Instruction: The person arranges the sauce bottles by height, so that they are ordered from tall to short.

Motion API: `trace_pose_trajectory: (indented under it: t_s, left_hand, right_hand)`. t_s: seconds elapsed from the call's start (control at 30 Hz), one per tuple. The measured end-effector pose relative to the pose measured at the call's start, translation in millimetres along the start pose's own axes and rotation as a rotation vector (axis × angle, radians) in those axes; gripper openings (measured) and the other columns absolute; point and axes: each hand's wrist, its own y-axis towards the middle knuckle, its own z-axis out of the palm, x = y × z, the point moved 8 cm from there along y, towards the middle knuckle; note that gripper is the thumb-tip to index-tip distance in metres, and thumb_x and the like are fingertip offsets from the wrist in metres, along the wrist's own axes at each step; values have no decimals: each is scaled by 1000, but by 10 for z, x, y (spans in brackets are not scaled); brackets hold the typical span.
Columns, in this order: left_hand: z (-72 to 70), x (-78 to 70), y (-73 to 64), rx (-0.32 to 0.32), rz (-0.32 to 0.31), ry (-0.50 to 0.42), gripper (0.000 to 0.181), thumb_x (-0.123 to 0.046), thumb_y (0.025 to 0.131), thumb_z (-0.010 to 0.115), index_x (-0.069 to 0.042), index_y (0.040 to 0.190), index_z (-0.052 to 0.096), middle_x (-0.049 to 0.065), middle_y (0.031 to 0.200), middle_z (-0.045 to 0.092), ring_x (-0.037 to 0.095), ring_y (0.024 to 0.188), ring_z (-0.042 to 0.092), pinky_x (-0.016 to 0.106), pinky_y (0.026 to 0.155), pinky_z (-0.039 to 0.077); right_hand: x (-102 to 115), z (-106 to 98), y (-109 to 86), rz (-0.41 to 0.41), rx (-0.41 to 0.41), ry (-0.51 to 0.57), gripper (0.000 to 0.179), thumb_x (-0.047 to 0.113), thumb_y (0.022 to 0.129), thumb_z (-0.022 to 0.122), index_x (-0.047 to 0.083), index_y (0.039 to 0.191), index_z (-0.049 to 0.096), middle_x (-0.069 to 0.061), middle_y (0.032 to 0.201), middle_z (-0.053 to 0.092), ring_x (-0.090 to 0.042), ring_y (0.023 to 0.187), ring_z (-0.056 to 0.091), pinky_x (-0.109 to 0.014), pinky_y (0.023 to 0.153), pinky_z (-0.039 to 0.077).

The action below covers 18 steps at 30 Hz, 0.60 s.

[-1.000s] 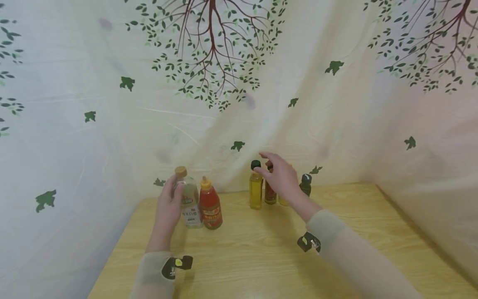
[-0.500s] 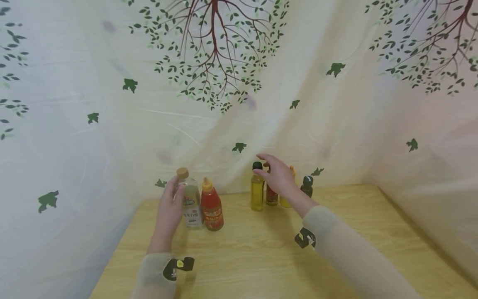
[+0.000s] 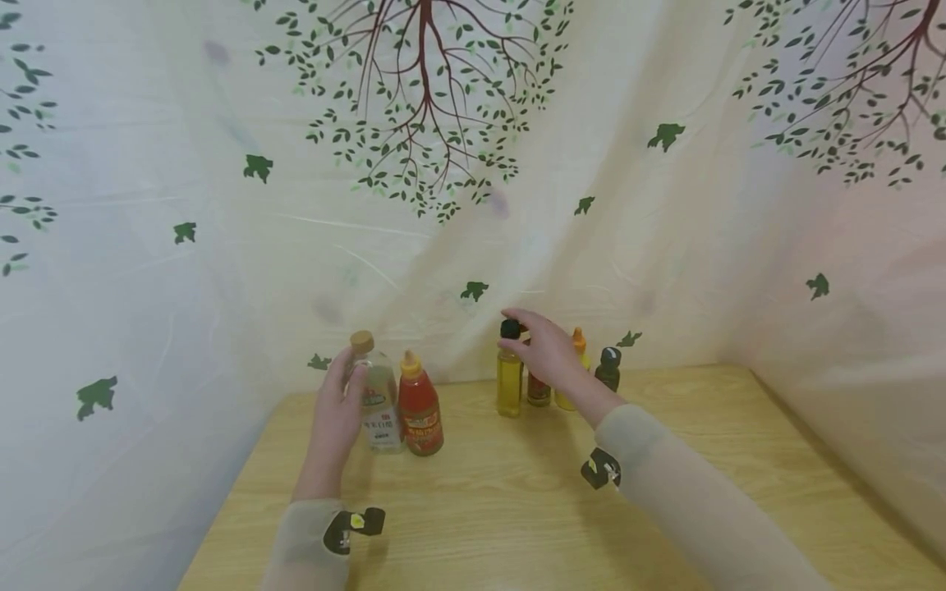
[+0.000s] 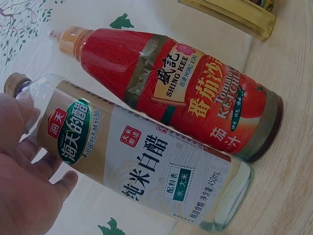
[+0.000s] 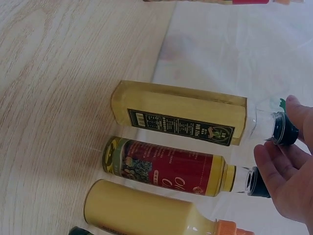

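Observation:
In the head view my left hand (image 3: 337, 410) grips a clear white vinegar bottle (image 4: 142, 156) with a tan cap, its fingers and thumb round the upper part. The bottle stands on the table. Close beside it is a red tomato ketchup bottle (image 4: 186, 93) with a pale orange nozzle cap. My right hand (image 3: 545, 351) has its thumb and fingers round the black cap of a square yellow oil bottle (image 5: 181, 112), which stands upright. Next to that is an olive oil bottle (image 5: 166, 166) with a dark red label, partly behind the right hand in the head view.
A yellow squeeze bottle (image 5: 142, 208) with an orange tip and a small dark bottle (image 3: 608, 369) stand farther right in the back row. The wooden table (image 3: 473, 509) ends at a pale curtain (image 3: 355, 246) printed with trees and leaves.
My right hand has moved left and slightly down, its fingers coming round the oil bottle's cap. The left hand stays at the vinegar bottle. The yellow squeeze bottle now shows more.

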Motion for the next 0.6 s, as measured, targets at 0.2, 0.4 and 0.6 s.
trace_pose_trajectory:
  t_s: [0.2,0.4,0.6]
  left_hand:
    - [-6,-5,-3,-4,-4,4,65,-51,118,44,-21,175,32,11,178,33,40,164,29,69,131,24]
    - [-9,-18,-5,-5,-8,4,65,-50,119,45,-20,175,32,12,179,32,41,164,28,70,131,23]
    - [-3,-2,4,6,-20,7,65,-50,119,44,-21,175,31,9,179,31,38,165,27,66,132,22]
  right_hand:
    - [6,22,10,-9,14,-3,61,27,110,74,20,166,52,-12,166,54,-33,117,75,-50,96,64]
    - [39,28,-3,-47,25,-22,54,18,111,70,14,163,55,-16,159,59,-35,115,74,-51,94,65]
    - [47,26,-22,-64,21,-4,52,18,110,71,16,160,59,-16,151,64,-35,113,74,-50,94,65]
